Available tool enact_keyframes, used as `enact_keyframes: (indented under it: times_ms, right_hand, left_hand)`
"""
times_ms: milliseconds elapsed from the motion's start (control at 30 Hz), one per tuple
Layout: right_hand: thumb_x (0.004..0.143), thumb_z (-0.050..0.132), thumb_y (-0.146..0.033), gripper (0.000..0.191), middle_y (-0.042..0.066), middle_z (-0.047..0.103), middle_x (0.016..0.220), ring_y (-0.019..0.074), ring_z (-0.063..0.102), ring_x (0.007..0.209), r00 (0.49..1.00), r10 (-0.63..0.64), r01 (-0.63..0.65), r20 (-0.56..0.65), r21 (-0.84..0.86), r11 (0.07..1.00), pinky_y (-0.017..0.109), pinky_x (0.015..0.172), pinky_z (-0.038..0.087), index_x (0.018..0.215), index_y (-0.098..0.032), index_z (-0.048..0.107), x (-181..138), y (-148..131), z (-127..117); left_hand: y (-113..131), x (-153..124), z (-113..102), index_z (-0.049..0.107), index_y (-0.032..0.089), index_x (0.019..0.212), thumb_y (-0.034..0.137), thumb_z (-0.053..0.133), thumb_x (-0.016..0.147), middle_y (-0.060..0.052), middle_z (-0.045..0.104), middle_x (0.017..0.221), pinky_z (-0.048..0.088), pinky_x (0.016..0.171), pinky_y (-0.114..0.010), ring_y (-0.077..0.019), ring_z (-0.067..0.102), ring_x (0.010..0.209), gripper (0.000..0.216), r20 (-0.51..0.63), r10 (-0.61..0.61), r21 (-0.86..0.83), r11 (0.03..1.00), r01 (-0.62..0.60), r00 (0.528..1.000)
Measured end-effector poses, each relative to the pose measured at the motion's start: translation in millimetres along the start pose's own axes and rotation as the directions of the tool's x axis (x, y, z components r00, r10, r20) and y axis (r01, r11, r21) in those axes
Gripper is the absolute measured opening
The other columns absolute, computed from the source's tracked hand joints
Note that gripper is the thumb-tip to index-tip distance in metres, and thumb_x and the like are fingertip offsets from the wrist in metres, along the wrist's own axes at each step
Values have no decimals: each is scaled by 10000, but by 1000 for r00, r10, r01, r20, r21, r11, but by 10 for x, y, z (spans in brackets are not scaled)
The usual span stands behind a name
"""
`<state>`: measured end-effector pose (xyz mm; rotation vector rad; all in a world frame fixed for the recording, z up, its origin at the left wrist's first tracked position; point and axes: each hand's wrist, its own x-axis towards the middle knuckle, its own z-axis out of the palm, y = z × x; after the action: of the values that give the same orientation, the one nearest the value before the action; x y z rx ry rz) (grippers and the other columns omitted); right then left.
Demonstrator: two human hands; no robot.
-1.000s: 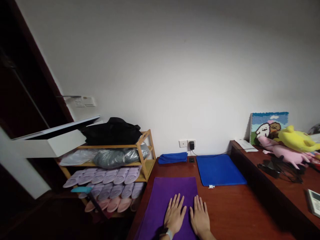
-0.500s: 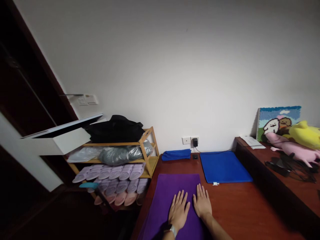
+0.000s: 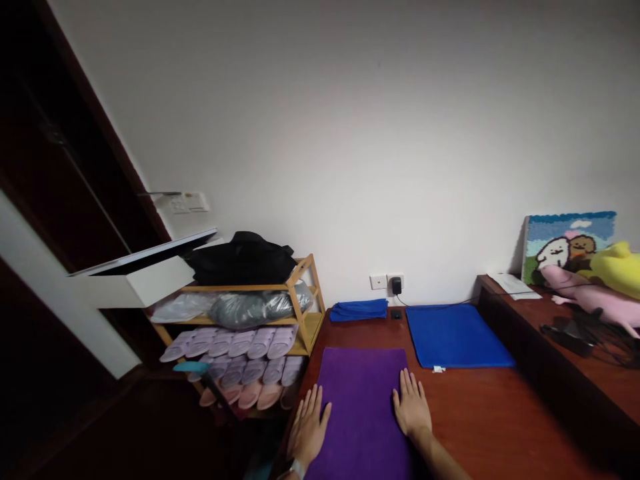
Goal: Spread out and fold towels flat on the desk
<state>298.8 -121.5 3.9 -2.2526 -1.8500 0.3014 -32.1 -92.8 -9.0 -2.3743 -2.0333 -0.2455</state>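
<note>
A purple cloth [image 3: 361, 407] lies spread flat on the reddish-brown table [image 3: 480, 413], its near end running out of view. My left hand [image 3: 307, 427] rests flat along the cloth's left edge, fingers stretched out and pointing away from me; a watch sits on that wrist. On the opposite edge lies my right hand [image 3: 413, 403], palm down with the fingers extended. Neither hand grips anything. Beyond my right hand, a blue cloth [image 3: 457, 335] with a small white tag is laid flat. A folded blue cloth [image 3: 359, 310] sits against the wall.
Left of the table stands a wooden rack [image 3: 305, 313] with several slippers [image 3: 240, 343], a black bag [image 3: 245, 259] and a white box [image 3: 160, 280]. A black plug [image 3: 396, 285] is in the wall socket. On the raised right surface are plush toys [image 3: 595, 293] and a dog picture [image 3: 570, 243].
My left hand has slid left, from the middle of the purple cloth to its left edge. My right hand stays by the right edge. The view has shifted slightly.
</note>
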Motion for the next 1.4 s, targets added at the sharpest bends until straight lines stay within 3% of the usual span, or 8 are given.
enact_keyframes:
  times_ms: [267,500,633,967,1100,1167,1233,1400]
  right_hand:
    - [994,179,-461,693,54,186,1674,247,150,1553,1000,29,-29,7,-34,999,458,1263,117,1594,-115,210,106,-11,107]
    - [1004,172,-460,681,40,170,1681,240,132,1556,1000,4,-4,-22,-13,1000,436,1262,111,1597,-127,200,543,-96,-62]
    - [1000,189,-448,687,69,192,1674,244,146,1553,1000,5,-6,-25,-5,1000,439,1260,114,1590,-96,210,744,-64,-26]
    - [993,156,-411,697,97,195,1673,241,154,1552,1000,11,-12,-29,-33,999,410,1263,97,1582,-40,186,733,-23,6]
    - [992,169,-426,704,94,182,1676,238,140,1555,1000,4,-4,-25,5,1000,409,1264,85,1585,-48,185,750,-11,19]
    - [990,174,-430,706,94,171,1678,238,134,1556,1000,3,-3,-23,12,1000,411,1265,77,1586,-51,183,757,-8,28]
    - [991,168,-429,707,96,163,1679,238,127,1557,1000,3,-2,-23,14,1000,410,1265,78,1586,-47,176,757,-10,25]
    - [988,161,-418,708,100,158,1678,234,112,1558,1000,0,0,-16,21,1000,404,1264,87,1584,-37,168,756,1,22]
  left_hand:
    - [50,-10,21,274,156,1594,598,209,1028,-66,242,1667,239,1262,-462,-243,240,1536,721,-14,-9,-13,1000,9,1000]
    - [34,-23,33,275,178,1595,594,221,1030,-58,244,1665,245,1264,-472,-244,238,1535,704,-17,-4,-18,1000,4,1000]
    - [-10,-14,99,262,203,1599,585,227,1032,-42,234,1667,245,1263,-479,-240,236,1534,685,-30,-3,-18,1000,2,1000]
    - [-33,-16,83,278,219,1593,544,244,1035,-37,252,1664,260,1256,-480,-227,259,1528,647,3,4,22,1000,-4,1000]
    - [-2,30,19,374,236,1561,539,294,1025,-53,359,1629,275,1242,-522,-262,324,1506,621,-28,18,76,997,-16,999]
    - [161,115,-43,423,210,1538,522,273,1036,-70,398,1612,267,1247,-520,-264,336,1503,610,-83,32,81,996,-25,996]
    - [469,262,-98,421,197,1538,499,228,1053,-71,400,1615,273,1250,-496,-246,331,1506,604,-115,82,41,996,-78,990]
    - [1572,787,-6,317,239,1587,520,168,1058,-38,356,1642,238,1265,-471,-223,281,1528,617,-18,356,-143,924,-355,934]
